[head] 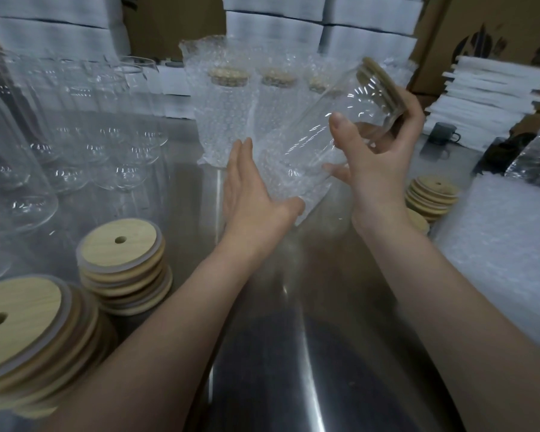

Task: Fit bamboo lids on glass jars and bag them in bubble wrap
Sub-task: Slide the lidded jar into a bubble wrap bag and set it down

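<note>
Glass jar (340,120) with bamboo lid (381,82) on, tilted, centre right of the frame; right hand (378,169) grip curled round it. Bubble-wrap bag (293,188) at jar's base, centre; left hand (250,194) grip spread flat against it. Lid stacks (122,254), lower left, on bench (293,307).

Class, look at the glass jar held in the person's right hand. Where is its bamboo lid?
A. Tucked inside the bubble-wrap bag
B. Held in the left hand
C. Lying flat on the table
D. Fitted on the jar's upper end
D: the bamboo lid caps the raised end of the tilted jar that the right hand grips. The jar's base points into the bubble-wrap bag at the left hand.
</note>
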Action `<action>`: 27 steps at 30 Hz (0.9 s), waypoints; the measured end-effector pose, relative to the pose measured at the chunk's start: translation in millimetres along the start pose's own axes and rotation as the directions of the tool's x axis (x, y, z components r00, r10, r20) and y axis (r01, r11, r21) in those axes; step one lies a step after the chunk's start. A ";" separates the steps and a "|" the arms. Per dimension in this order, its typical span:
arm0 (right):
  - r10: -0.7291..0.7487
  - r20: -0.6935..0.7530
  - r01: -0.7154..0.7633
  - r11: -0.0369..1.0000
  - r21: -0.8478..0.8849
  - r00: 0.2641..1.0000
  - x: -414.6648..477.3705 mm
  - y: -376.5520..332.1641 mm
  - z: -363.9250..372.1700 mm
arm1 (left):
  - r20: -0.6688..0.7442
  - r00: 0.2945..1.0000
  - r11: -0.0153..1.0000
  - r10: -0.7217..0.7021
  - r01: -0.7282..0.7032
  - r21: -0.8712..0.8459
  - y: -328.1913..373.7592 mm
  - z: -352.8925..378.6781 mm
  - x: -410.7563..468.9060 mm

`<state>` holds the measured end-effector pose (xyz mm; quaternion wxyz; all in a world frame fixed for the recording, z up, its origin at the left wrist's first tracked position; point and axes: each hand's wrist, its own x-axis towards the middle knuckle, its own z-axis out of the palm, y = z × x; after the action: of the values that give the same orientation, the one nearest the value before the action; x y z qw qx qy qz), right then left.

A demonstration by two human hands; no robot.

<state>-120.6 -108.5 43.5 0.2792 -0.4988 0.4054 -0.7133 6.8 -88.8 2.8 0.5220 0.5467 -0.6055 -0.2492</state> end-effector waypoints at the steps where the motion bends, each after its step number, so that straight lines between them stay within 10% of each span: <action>1: 0.004 -0.009 -0.004 1.000 -0.004 1.000 -0.3 0.0 0.4 | 0.019 1.000 0.995 -0.002 0.000 0.098 -1.5 3.2 -0.6; 8: -0.013 0.007 0.014 0.999 -0.032 1.000 -3.5 0.8 5.2 | -0.066 0.985 0.951 0.158 -0.134 0.278 -12.3 8.7 0.3; 27: -0.188 0.279 0.222 0.971 -0.094 0.942 -17.9 0.1 12.7 | -0.244 0.945 0.974 0.218 -0.225 -0.002 0.9 0.4 -2.3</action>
<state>-102.4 -97.9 37.0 0.2240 -0.6465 0.3531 -0.6381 5.7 -86.6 2.6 0.6246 0.4939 -0.5910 -0.1292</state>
